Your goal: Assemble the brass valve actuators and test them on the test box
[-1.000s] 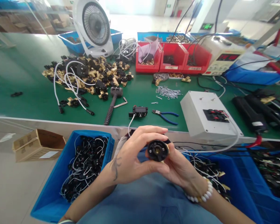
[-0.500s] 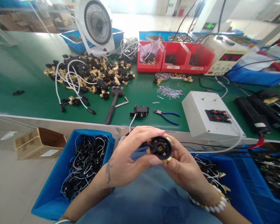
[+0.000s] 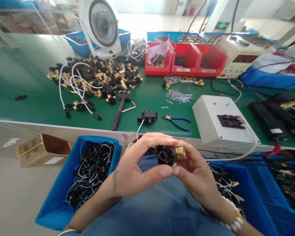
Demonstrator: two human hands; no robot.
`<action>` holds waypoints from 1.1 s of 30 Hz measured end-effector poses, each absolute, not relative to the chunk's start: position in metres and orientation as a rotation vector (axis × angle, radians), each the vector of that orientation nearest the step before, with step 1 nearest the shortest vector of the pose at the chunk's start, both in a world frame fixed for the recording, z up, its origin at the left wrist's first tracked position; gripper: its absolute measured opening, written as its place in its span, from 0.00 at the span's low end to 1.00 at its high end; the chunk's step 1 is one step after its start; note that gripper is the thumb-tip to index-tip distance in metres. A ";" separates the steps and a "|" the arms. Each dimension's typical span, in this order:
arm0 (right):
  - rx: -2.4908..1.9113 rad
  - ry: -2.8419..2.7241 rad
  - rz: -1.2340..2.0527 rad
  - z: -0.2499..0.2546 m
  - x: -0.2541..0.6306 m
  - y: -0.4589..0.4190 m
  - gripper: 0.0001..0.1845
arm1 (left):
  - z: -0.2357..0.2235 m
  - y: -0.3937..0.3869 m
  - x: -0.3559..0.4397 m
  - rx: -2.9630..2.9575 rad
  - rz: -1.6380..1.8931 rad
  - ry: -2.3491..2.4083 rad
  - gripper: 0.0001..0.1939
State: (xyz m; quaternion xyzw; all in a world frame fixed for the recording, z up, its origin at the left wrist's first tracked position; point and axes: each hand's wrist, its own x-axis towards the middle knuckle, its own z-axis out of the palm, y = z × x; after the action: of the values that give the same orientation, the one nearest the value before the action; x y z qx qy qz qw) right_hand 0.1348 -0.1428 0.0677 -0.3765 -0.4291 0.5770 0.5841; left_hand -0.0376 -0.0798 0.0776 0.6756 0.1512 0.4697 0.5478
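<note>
Between my two hands, in front of the bench edge, is a brass valve body (image 3: pixel 180 152) with a round black plastic cap (image 3: pixel 165 156) facing me. My left hand (image 3: pixel 140 167) is closed on the black cap, thumb below and fingers above. My right hand (image 3: pixel 196 167) grips the brass side, with a bracelet of white beads at its wrist. Just beyond lie a small black box with a white cable (image 3: pixel 148 116) and blue-handled pliers (image 3: pixel 177 122). Left of these rests a dark hammer (image 3: pixel 120 109).
A heap of brass and black valve parts (image 3: pixel 100 77) covers the bench's left middle, before a white fan (image 3: pixel 103 26). Silver clips (image 3: pixel 179 96) lie near red bins (image 3: pixel 184 60). A grey box (image 3: pixel 223 123) stands right. Blue crates (image 3: pixel 118 154) flank my lap below the bench.
The valve has been turned in my hands: the black cap now faces further left and a brass end shows at its right. My hands stay in nearly the same place.
</note>
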 end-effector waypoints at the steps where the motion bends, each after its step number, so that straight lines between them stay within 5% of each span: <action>1: -0.889 -1.016 1.332 0.068 0.135 -0.143 0.21 | 0.078 -0.081 -0.036 1.572 1.122 0.358 0.20; 6: -0.971 -1.103 1.288 0.069 0.134 -0.143 0.21 | 0.083 -0.088 -0.031 1.402 1.115 0.451 0.03; 13: -0.854 -1.029 1.408 0.068 0.134 -0.140 0.20 | 0.074 -0.025 -0.028 1.804 1.269 1.131 0.18; 18: -0.830 -0.936 1.478 0.068 0.136 -0.137 0.18 | 0.059 0.014 0.004 2.141 0.696 1.578 0.28; 25: -0.760 -0.864 1.577 0.073 0.139 -0.141 0.17 | 0.034 0.029 0.027 1.929 0.755 1.522 0.21; 33: -0.768 -0.725 1.698 0.073 0.137 -0.140 0.24 | 0.060 0.013 -0.015 1.336 0.964 1.094 0.20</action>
State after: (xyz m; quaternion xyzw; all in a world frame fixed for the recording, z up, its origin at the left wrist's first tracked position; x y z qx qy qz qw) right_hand 0.1371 -0.1397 0.0730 -0.3231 -0.3051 0.7144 0.5404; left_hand -0.0153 0.0125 0.0601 0.5641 0.4623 0.4073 0.5497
